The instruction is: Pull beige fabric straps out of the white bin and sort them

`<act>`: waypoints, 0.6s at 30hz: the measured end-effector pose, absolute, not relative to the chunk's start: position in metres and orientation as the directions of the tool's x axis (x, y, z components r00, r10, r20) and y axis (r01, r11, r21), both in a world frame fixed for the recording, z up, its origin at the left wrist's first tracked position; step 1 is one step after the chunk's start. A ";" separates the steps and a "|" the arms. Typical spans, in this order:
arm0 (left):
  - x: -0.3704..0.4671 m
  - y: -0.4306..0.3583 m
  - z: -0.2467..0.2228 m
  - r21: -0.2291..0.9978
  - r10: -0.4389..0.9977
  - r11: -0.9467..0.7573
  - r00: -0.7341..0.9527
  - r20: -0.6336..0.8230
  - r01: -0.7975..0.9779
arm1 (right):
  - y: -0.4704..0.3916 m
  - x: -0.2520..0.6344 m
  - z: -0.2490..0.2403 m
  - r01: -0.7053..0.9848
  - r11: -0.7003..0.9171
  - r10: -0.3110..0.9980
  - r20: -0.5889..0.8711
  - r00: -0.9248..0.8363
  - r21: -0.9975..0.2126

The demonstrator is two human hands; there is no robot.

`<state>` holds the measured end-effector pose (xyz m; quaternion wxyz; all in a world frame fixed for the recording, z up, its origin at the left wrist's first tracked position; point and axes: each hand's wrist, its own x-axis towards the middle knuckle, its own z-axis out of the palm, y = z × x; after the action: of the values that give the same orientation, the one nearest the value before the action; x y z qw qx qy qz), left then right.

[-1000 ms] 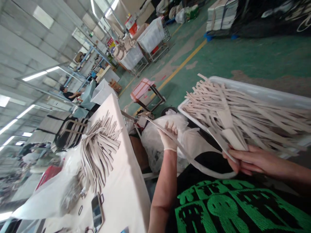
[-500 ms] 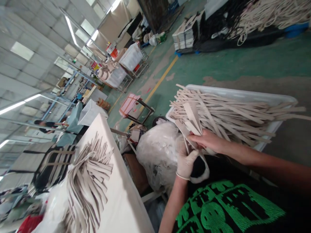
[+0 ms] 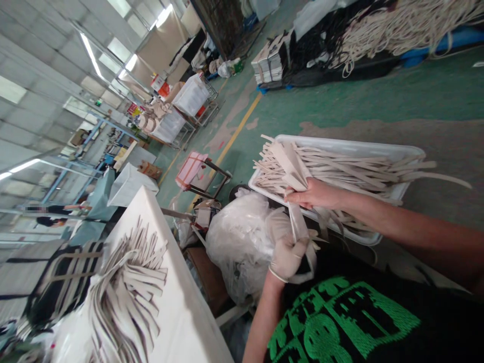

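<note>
A pale flat strap runs between both hands, its long axis close to upright in the head view, its upper end at the right hand and its lower end doubling into a loop at the gloved left hand. The right hand's fingers are curled shut on the strap's top, right at the near rim of the white tray; the left hand's fingers are closed around the looped lower part, just in front of the black and green shirt. The strap hangs below the tray's edge, so the left hand is the nearer one to its free bend, the right nearer to the heap of strips that lie lengthwise across the tray. Just left of the hands sits a crumpled clear plastic bag. Farther left, a white worktop carries another fan of straps. Behind all this spreads a green floor with a yellow line
</note>
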<state>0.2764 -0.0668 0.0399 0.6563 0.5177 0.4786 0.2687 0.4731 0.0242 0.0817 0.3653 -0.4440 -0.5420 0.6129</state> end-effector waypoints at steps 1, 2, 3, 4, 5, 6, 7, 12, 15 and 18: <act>0.279 -0.066 0.045 0.938 0.844 0.331 0.412 -0.344 0.106 | 0.023 0.474 0.084 0.045 -0.119 0.925 -0.127 -0.358 -0.992; 0.283 -0.064 0.050 0.939 0.849 0.339 0.411 -0.331 0.056 | 0.020 0.473 0.086 0.059 -0.100 0.920 -0.115 -0.375 -0.993; 0.287 -0.061 0.055 0.941 0.865 0.337 0.394 -0.310 0.000 | 0.017 0.472 0.087 0.078 -0.088 0.915 -0.112 -0.388 -0.993; 0.291 -0.058 0.059 0.944 0.886 0.325 0.366 -0.285 -0.051 | 0.013 0.471 0.087 0.100 -0.081 0.913 -0.114 -0.392 -0.992; 0.296 -0.055 0.063 0.948 0.905 0.307 0.334 -0.262 -0.088 | 0.009 0.470 0.087 0.124 -0.073 0.918 -0.115 -0.379 -0.990; 0.299 -0.051 0.065 0.952 0.918 0.289 0.311 -0.245 -0.105 | 0.005 0.471 0.087 0.146 -0.061 0.929 -0.110 -0.352 -0.987; 0.301 -0.048 0.066 0.957 0.925 0.274 0.300 -0.234 -0.099 | 0.003 0.472 0.088 0.167 -0.043 0.946 -0.094 -0.310 -0.985; 0.298 -0.047 0.043 0.972 0.920 0.166 0.328 -0.214 0.168 | 0.007 0.498 0.103 0.190 0.050 0.998 0.054 0.018 -0.981; 0.290 -0.059 0.021 0.950 0.934 0.154 0.275 -0.230 0.273 | 0.011 0.517 0.103 0.181 0.040 0.996 0.054 0.073 -0.983; 0.282 -0.071 0.008 0.951 0.916 0.150 0.324 -0.237 0.271 | 0.010 0.538 0.094 0.188 -0.053 0.988 -0.024 0.153 -0.981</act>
<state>0.2819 -0.0710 0.0080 0.5646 0.5858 0.5064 0.2857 0.5378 0.0098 0.0941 0.4760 -0.5916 -0.4968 0.4203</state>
